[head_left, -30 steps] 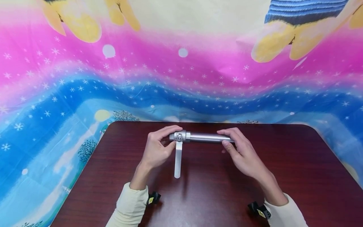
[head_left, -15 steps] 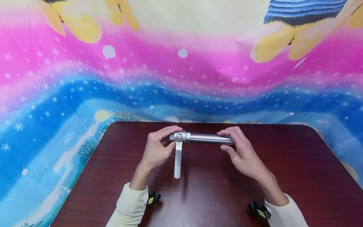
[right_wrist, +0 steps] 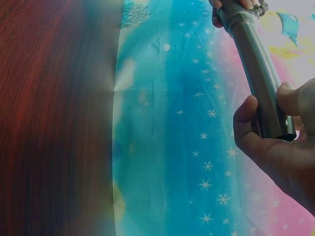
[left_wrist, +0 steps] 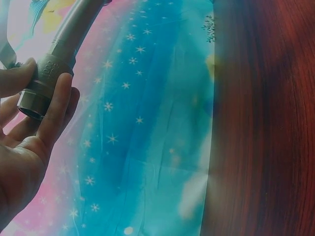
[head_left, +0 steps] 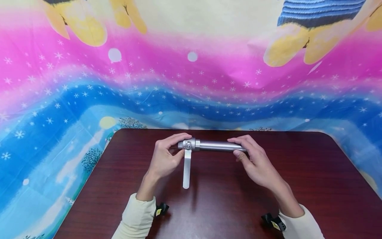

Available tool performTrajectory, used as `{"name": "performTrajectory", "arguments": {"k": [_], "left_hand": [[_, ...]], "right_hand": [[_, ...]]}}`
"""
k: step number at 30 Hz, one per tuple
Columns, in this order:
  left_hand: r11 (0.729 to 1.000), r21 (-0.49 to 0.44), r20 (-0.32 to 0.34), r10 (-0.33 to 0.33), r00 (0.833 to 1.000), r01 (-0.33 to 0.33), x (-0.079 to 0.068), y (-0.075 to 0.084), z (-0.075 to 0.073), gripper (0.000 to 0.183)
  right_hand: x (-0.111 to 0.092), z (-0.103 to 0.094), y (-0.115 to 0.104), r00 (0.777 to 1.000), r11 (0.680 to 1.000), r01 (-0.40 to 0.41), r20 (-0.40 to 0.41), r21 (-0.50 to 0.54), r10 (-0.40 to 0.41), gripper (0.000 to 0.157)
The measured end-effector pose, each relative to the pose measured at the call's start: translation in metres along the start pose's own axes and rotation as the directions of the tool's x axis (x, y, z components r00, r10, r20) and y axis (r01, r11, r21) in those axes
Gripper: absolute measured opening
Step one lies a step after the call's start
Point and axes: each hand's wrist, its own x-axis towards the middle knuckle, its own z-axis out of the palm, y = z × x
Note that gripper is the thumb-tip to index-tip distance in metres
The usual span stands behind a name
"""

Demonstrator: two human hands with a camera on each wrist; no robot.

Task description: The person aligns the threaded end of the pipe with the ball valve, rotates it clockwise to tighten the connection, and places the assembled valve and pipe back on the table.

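Note:
My left hand [head_left: 165,156] grips a silver ball valve [head_left: 192,143], fingers over its top and thumb below. The valve's flat lever handle [head_left: 186,171] points down toward me. Joined to the valve's right side is a smooth metal pipe [head_left: 216,145], held level above the table. Around the pipe's right end, my right hand [head_left: 258,162] holds with thumb and fingers. In the left wrist view the valve's open hex end [left_wrist: 33,104] shows between the fingers. The right wrist view shows the pipe's far end [right_wrist: 280,132] between thumb and fingers.
A dark red-brown wooden table [head_left: 215,205] lies beneath both hands. Behind it hangs a pink and blue backdrop cloth [head_left: 191,79] with snowflakes. Black wrist mounts [head_left: 161,209] sit by both cream sleeves [head_left: 135,215].
The right thumb and fingers shift slightly on the pipe: the thumb dropped lower, then came back up. The left hand, valve and lever stay nearly still.

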Motion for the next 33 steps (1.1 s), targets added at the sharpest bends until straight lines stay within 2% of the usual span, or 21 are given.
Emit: {"name": "performTrajectory", "arguments": {"k": [7, 15, 24, 33], "left_hand": [[1.0, -0.005, 0.0, 0.005, 1.0, -0.005, 0.0002, -0.0006, 0.0013, 0.051], [1.0, 0.011, -0.001, -0.007, 1.0, 0.007, -0.0006, -0.0008, 0.0006, 0.051], [1.0, 0.009, -0.003, 0.002, 1.0, -0.002, -0.0006, -0.0017, 0.0004, 0.051], [1.0, 0.008, -0.005, -0.003, 1.0, 0.003, 0.0, -0.0008, 0.001, 0.048]], "right_hand": [[-0.0005, 0.0008, 0.0006, 1.0, 1.0, -0.012, 0.007, -0.007, 0.012, 0.041], [-0.0021, 0.0055, 0.0012, 1.0, 0.998, -0.002, -0.022, -0.061, 0.001, 0.057], [0.0001, 0.0053, 0.0023, 0.996, 0.995, 0.063, -0.06, -0.075, -0.067, 0.051], [0.0003, 0.0026, 0.0027, 0.998, 0.999, 0.03, -0.047, -0.042, -0.032, 0.046]]}}
